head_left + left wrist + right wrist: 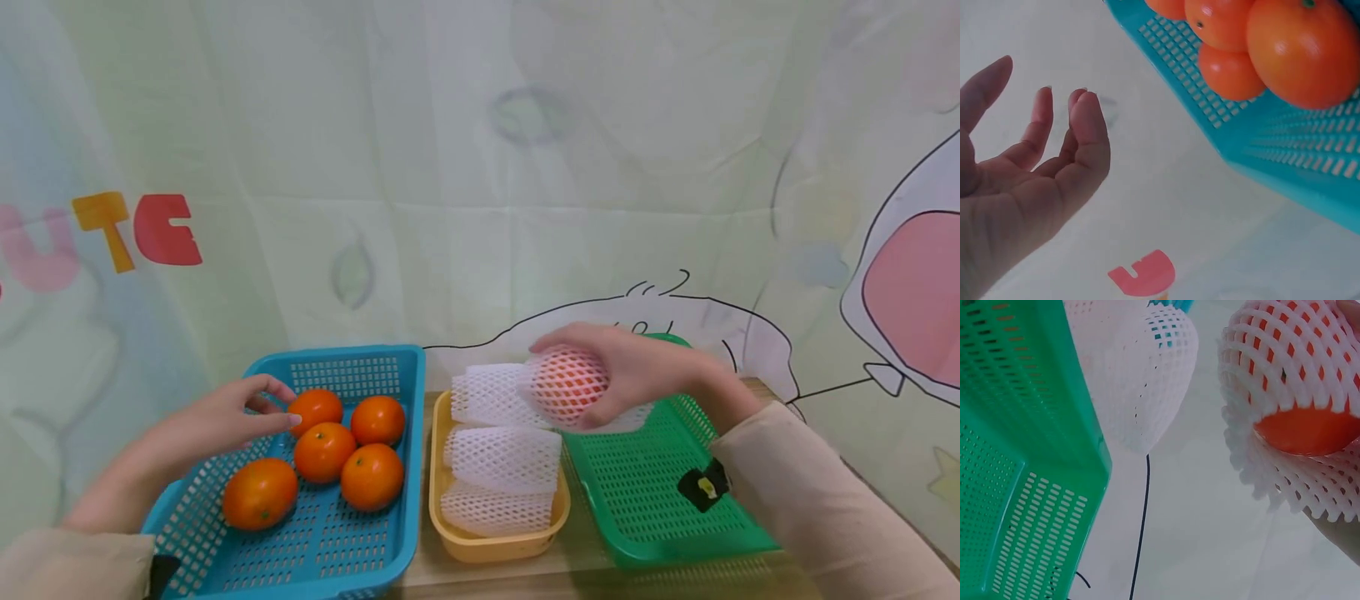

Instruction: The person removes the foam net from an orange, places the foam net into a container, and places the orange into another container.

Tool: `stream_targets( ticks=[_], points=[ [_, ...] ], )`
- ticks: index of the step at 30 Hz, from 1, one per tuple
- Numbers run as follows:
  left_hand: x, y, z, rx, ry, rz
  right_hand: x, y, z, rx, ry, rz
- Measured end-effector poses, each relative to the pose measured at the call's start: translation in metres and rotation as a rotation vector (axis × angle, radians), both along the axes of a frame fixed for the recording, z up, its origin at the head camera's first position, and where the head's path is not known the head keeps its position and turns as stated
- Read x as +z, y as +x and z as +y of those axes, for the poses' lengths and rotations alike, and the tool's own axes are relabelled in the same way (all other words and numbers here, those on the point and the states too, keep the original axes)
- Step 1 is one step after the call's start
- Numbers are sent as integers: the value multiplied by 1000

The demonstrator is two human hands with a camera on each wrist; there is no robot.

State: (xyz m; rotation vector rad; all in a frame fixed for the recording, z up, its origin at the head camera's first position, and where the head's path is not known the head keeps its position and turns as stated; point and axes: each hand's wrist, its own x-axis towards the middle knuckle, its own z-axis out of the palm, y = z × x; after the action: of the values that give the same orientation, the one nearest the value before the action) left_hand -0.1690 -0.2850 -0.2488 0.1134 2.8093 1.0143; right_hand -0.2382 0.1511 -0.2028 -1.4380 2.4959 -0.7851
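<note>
In the head view my right hand (637,367) holds an orange (568,385) wrapped in a white foam net, above the gap between the yellow and green baskets. The right wrist view shows the foam net (1297,356) around that orange, with bare peel (1307,431) at its open end. My left hand (232,417) hovers over the blue basket (412,500), fingers loosely bent and holding nothing. Its fingertips are close to one of several bare oranges (324,452). In the left wrist view the left hand (1035,187) appears apart from the fruit.
A yellow basket (498,548) in the middle contains several white foam nets (502,458). To its right stands a green basket (660,467), partly under my right forearm. All stand on a wooden table (480,586), with a printed cloth (465,167) hanging behind.
</note>
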Motion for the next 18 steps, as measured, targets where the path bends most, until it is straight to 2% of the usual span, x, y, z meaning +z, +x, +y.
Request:
stream_targets(
  ticks=[8,16,18],
  points=[
    [-4,-1,31,-52,106,0,0,0,-14,28,6,-17],
    [4,-6,74,-101,162,16,-1,2,-28,38,-15,-76],
    [5,-8,86,-133,189,26,-1,3,-32,41,-18,-86]
  ],
)
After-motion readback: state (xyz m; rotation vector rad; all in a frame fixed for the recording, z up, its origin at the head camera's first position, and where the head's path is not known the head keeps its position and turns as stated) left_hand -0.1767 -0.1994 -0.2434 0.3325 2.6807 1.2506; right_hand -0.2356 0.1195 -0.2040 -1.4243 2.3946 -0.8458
